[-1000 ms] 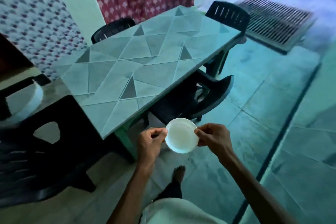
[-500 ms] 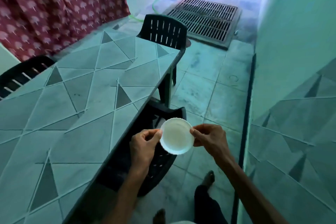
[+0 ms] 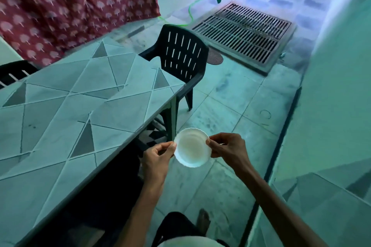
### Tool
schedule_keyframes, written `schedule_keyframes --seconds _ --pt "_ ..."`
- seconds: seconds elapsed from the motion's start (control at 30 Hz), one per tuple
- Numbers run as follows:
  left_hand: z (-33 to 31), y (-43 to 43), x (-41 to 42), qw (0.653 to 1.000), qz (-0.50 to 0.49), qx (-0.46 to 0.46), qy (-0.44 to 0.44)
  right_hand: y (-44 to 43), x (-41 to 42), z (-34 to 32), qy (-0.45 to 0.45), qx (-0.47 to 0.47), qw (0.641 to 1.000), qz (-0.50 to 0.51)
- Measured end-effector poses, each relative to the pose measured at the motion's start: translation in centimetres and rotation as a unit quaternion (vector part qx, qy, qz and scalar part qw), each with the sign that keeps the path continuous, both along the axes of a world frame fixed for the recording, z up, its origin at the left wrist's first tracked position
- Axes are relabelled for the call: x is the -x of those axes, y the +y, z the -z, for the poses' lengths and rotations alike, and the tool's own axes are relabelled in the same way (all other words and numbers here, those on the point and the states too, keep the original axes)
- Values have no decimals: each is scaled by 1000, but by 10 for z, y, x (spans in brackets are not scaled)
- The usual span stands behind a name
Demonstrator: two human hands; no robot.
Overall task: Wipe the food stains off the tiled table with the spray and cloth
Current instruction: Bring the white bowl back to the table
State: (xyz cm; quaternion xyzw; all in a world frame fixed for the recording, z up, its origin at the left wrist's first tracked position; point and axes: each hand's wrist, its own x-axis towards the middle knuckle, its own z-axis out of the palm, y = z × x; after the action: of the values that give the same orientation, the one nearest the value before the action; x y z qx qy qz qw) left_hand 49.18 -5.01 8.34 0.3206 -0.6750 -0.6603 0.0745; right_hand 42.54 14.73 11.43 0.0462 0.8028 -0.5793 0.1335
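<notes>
Wiping not yet started. Left hand and right hand fingers pinch a small white dish just beside the table (spray, cloth not in view). Whole wipe still to do.

The forearms are bare as far up as they show, and so are the left hand and right hand. Low down, a pale, whitish garment covers the middle. Under it a dark trouser leg shows, ending at a bare foot, its toes too blurred to make out.
</notes>
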Motion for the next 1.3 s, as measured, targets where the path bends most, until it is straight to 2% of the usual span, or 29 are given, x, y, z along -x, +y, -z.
schedule_keyframes --seconds 0.13,0.4,0.67,0.83,1.0,1.17,1.3 --pt "-7 26 64 999 -39 -12 10 18 79 -5 -4 14 999 -31" --pt "4 25 197 994 -100 40 -14 6 235 4 -3 11 995 -102" --pt "13 5 305 979 -174 89 -53 -45 375 31 32 -63 977 -203" --pt "29 -15 337 962 -244 92 -83 -96 432 52 -8 -89 960 -266" --pt "52 -32 355 930 -344 53 -119 -155 477 78 -12 -118 915 -385" --pt "74 -41 382 880 -448 26 -155 -213 518 97 8 -134 856 -500" --pt "83 -33 409 838 -509 -4 -197 -250 546 105 17 -153 792 -591"
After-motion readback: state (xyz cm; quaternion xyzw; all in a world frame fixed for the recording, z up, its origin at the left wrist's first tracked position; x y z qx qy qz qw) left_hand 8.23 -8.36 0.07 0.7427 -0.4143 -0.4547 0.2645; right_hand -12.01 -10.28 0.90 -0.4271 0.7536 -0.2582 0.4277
